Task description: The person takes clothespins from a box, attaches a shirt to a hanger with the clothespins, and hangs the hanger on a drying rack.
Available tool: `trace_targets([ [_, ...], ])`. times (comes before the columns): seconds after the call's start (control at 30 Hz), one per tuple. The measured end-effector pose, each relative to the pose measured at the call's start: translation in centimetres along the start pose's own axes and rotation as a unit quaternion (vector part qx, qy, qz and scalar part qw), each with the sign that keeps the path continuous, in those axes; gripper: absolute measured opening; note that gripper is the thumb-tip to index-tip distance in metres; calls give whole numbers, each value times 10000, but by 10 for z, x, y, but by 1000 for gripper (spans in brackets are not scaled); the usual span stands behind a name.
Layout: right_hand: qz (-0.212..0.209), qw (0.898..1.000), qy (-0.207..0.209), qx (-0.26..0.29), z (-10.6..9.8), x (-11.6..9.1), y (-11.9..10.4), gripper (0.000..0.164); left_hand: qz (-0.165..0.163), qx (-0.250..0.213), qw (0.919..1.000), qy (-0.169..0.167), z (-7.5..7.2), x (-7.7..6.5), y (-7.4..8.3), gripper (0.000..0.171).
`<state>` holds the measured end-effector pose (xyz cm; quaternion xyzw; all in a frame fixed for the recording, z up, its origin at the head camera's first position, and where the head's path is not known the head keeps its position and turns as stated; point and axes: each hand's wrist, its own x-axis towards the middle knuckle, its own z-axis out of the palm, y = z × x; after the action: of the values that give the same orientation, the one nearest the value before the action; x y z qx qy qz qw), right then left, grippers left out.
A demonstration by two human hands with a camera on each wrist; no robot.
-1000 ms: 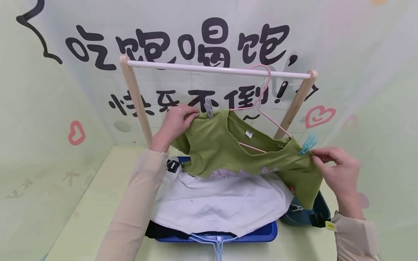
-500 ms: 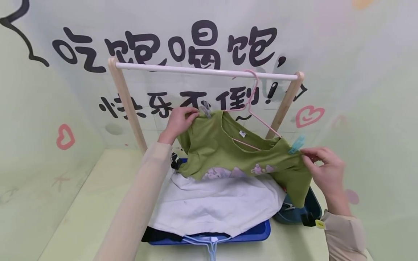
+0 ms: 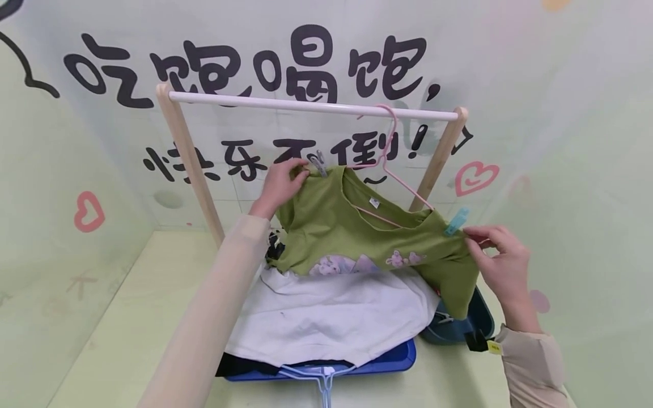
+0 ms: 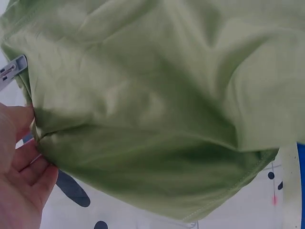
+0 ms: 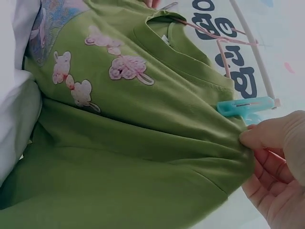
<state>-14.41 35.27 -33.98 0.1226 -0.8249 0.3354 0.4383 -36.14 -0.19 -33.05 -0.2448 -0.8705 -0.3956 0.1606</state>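
Observation:
A green T-shirt (image 3: 326, 226) with pink and lilac prints hangs on a pink hanger (image 3: 391, 127), hooked over a white rail (image 3: 285, 105). My left hand (image 3: 282, 184) pinches the shirt's shoulder just outside a grey clothespin (image 3: 318, 164). On the other shoulder, my right hand (image 3: 502, 260) pinches the fabric beside a turquoise clothespin (image 3: 457, 221). The right wrist view shows thumb and fingers of the right hand (image 5: 276, 162) on the sleeve top, close to that clothespin. In the left wrist view, the left hand (image 4: 24, 167) holds the shirt's edge below the grey clothespin.
Below the shirt, a white garment (image 3: 326, 323) lies over a blue tray (image 3: 390, 362). A light blue hanger (image 3: 323, 379) sticks out in front. A dark teal bin (image 3: 459, 331) with a clothespin stands at right. Wooden posts (image 3: 189, 158) hold the rail; a printed curtain hangs behind.
The head view has shifted, so the rack and shirt appear further left. Both hands keep their pinch on the shirt's shoulders, and the hanger stays on the rail.

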Motion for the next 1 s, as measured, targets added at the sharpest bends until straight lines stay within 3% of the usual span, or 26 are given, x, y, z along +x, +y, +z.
trace_targets([
  [0.27, 562, 9959, 286, 646, 1, -11, 8, 18, 341, 6, 9975, 625, -19, -18, 4, 29],
  [0.33, 812, 9930, 363, 775, -1, -18, 15, 17, 526, 16, 9968, 594, -27, -27, 7, 25],
  [0.43, 1266, 9895, 255, 651, -4, -33, 26, 15, 782, -17, 9965, 293, -38, -45, 12, 20],
  [0.5, 1559, 9874, -125, 238, -7, -46, 35, 15, 863, -100, 9962, -25, -46, -60, 14, 17],
  [0.57, 1826, 9797, -792, -232, -10, -60, 44, 14, 907, -141, 9954, -275, -54, -77, 14, 15],
  [0.7, 2177, 9432, -2325, -943, -15, -87, 60, 15, 1080, -103, 9925, -558, -65, -117, 11, 11],
  [0.77, 2281, 9238, -2875, -1094, -14, -97, 65, 15, 1253, -22, 9905, -573, -68, -137, 6, 10],
  [0.87, 2338, 9068, -3329, -1108, -11, -106, 71, 12, 1326, 214, 9887, -664, -70, -169, 0, 11],
  [1.0, 2097, 9005, -3640, -1123, -3, -114, 78, 8, 1082, 580, 9889, -836, -70, -209, -5, 12],
])
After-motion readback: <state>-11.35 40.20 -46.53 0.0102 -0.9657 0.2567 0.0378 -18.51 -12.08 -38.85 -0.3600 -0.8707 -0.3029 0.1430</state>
